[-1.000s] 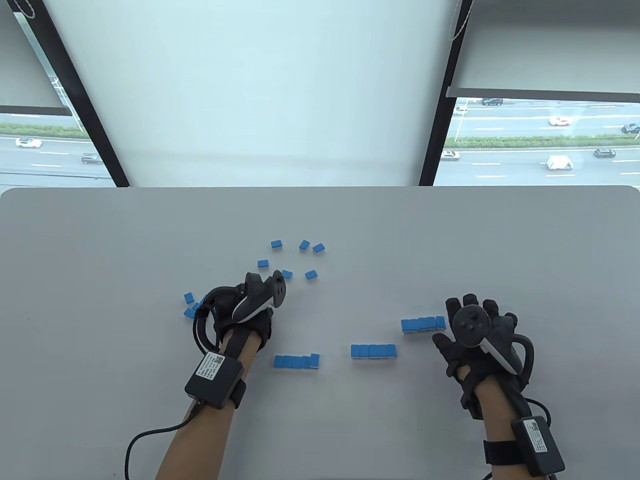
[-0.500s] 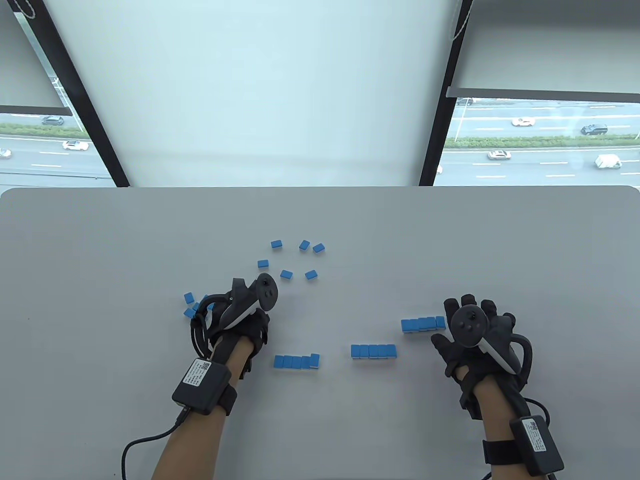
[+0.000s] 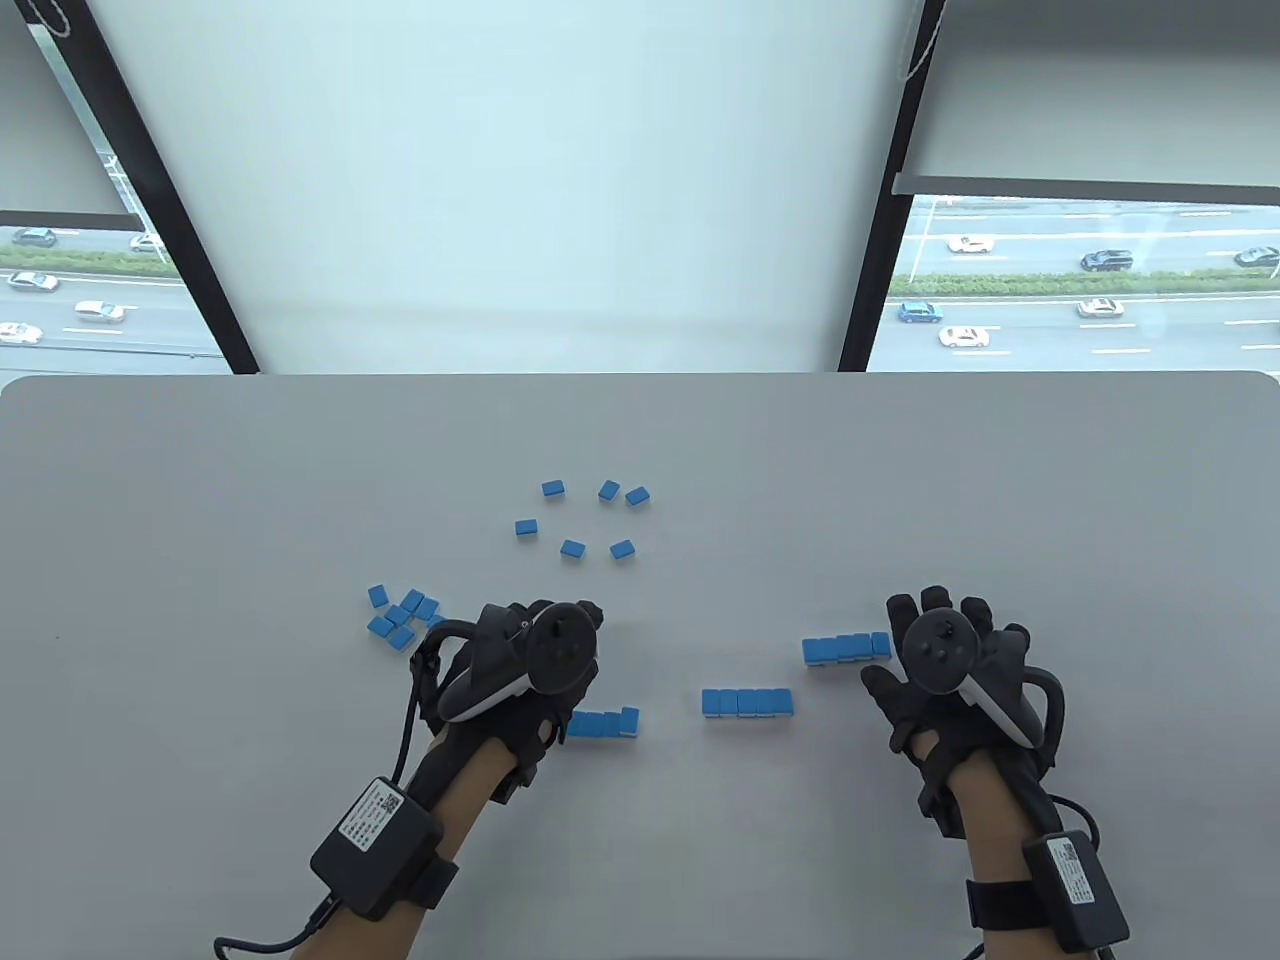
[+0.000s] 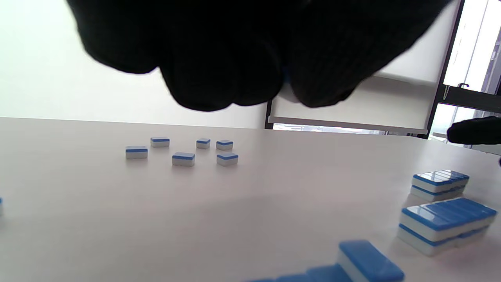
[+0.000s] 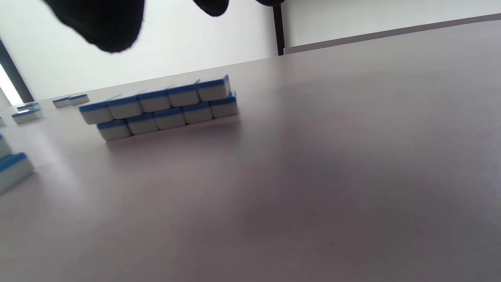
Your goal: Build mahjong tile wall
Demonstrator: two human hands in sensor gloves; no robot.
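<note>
Tiles lie in several groups on the grey tabletop (image 3: 200, 480). My left hand (image 3: 520, 670) hangs over the left end of the near-left row (image 3: 605, 722), whose rightmost tile carries a second tile on top. In the left wrist view my fingers (image 4: 219, 58) are bunched downward, with a pale sliver showing between two of them; I cannot tell whether that grip holds a tile. My right hand (image 3: 950, 670) lies flat, fingers spread and relaxed, holding nothing, its fingertips just beside the right end of the right-hand wall section (image 3: 845, 648). The right wrist view shows that section (image 5: 160, 107) two tiles high, the upper course shifted slightly off the lower. A middle section (image 3: 747, 702) stands between the two. Six loose tiles (image 3: 585, 520) are scattered farther back, and a small cluster (image 3: 400, 615) lies left of my left hand.
</note>
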